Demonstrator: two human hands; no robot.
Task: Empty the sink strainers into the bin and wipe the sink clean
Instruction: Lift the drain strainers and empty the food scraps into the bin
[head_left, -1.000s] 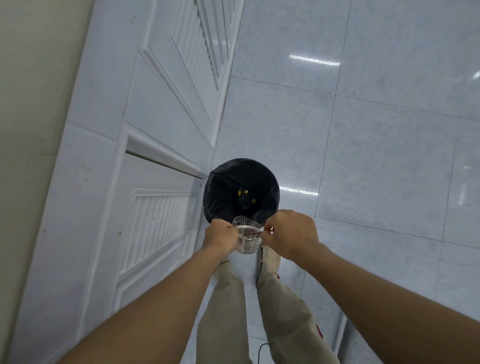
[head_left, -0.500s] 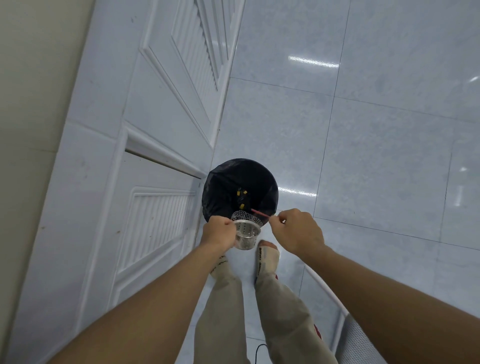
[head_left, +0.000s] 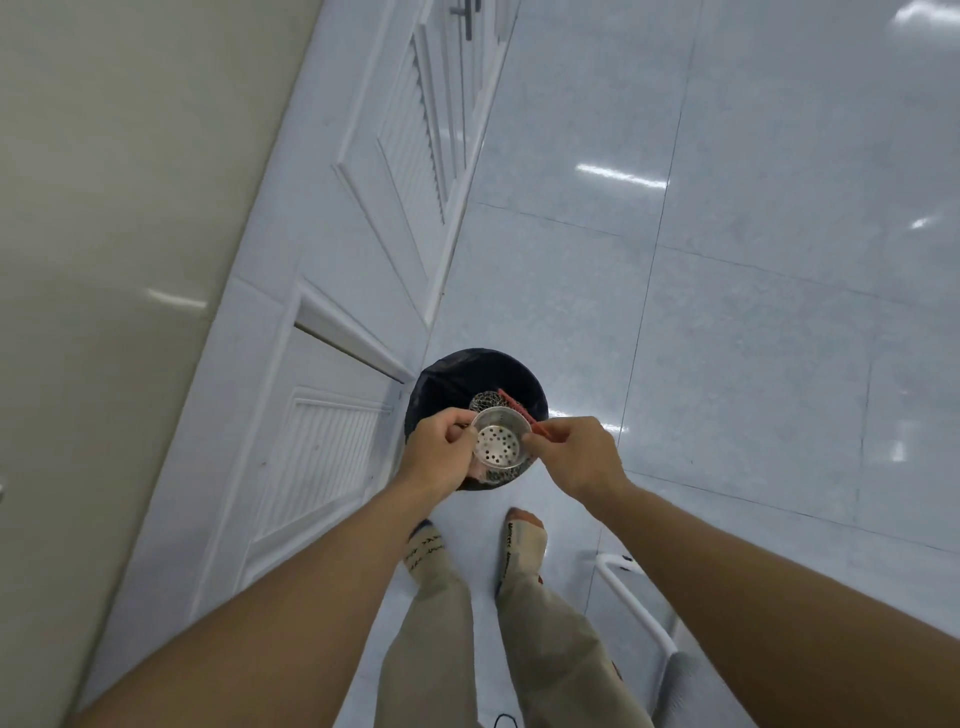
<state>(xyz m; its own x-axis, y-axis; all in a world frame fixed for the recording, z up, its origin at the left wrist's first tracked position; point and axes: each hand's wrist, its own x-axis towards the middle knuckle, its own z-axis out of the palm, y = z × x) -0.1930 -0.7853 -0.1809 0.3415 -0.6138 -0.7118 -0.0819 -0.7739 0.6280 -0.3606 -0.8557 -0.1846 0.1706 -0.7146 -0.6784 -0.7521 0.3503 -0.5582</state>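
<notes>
My left hand (head_left: 440, 451) pinches the strainer (head_left: 500, 442) over the bin (head_left: 470, 370), my right hand (head_left: 576, 453) pinches a red stick (head_left: 511, 405); a slip may drop the strainer inside.

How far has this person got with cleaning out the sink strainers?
In hand: the left hand holds a metal strainer over the black-lined bin, while the right hand pulls a red-edged mesh liner off it. The strainer's perforated bottom looks clean. Left to do: drop the liner, deal with any other strainer, and wipe the sink, which is out of view.
</notes>
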